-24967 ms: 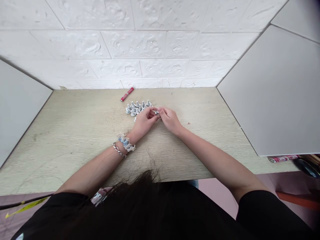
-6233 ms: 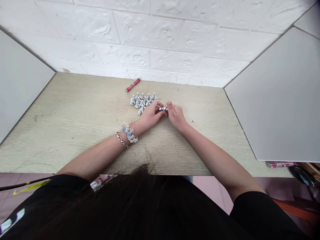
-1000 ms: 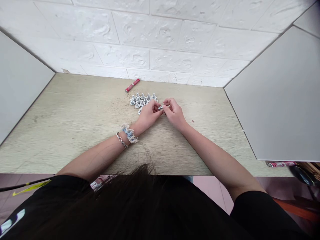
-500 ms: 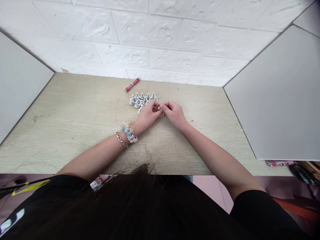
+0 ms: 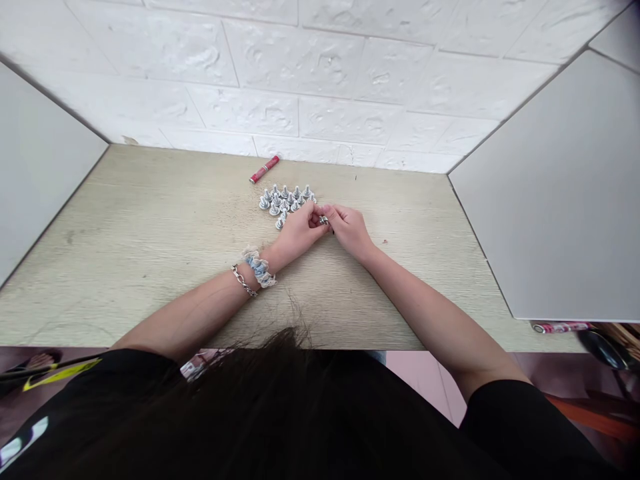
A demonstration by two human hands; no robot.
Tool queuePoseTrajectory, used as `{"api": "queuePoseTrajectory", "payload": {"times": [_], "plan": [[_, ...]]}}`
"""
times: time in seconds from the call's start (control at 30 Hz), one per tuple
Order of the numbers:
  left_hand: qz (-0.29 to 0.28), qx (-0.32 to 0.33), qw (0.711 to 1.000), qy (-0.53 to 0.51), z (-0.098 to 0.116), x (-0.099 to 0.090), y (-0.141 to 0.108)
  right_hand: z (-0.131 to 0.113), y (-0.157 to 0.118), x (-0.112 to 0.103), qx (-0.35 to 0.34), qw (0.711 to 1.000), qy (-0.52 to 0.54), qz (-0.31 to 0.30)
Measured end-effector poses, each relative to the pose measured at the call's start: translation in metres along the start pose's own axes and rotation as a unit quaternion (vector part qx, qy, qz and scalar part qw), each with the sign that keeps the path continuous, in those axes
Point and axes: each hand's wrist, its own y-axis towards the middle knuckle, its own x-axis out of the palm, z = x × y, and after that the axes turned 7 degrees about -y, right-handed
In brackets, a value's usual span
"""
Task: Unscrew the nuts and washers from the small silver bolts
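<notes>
My left hand (image 5: 301, 230) and my right hand (image 5: 347, 230) meet over the middle of the table. Pinched between their fingertips is a small silver bolt (image 5: 323, 220), partly hidden by the fingers. Both hands are closed on it. Just behind and left of my left hand, several silver bolts with washers (image 5: 285, 195) stand on their heads in a cluster, threads pointing up. My left hand covers the near right part of that cluster. A scrunchie (image 5: 259, 268) and a chain bracelet (image 5: 244, 281) circle my left wrist.
A red tube (image 5: 264, 169) lies near the white brick wall (image 5: 330, 120). Grey panels bound the wooden table (image 5: 175, 227) on the left (image 5: 40, 167) and right (image 5: 555, 200). Another red-and-white tube (image 5: 560, 327) and a dark object (image 5: 603, 349) sit at the right front edge.
My fingers have shifted slightly around the bolt, which now shows more between the fingertips, a little lower and to the right. The bolt cluster and red tube have stayed in place.
</notes>
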Motion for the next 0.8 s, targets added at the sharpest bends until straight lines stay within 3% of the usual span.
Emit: {"api": "queuePoseTrajectory", "payload": {"times": [0.2, 0.4, 0.6, 0.8], "plan": [[-0.005, -0.005, 1.0, -0.012, 0.002, 0.0, -0.001, -0.001, -0.001, 0.0, 0.014, 1.0, 0.021, 0.001], [0.054, -0.011, 0.998, -0.044, -0.006, 0.0, 0.003, -0.001, -0.004, 0.001, -0.002, 0.999, 0.017, 0.043], [0.045, -0.01, 0.998, -0.046, -0.007, 0.0, 0.003, 0.005, 0.0, 0.002, -0.021, 0.999, 0.049, 0.002], [0.043, -0.011, 0.998, -0.038, -0.008, 0.0, 0.004, 0.004, 0.001, 0.001, -0.026, 0.999, 0.029, 0.012]]}}
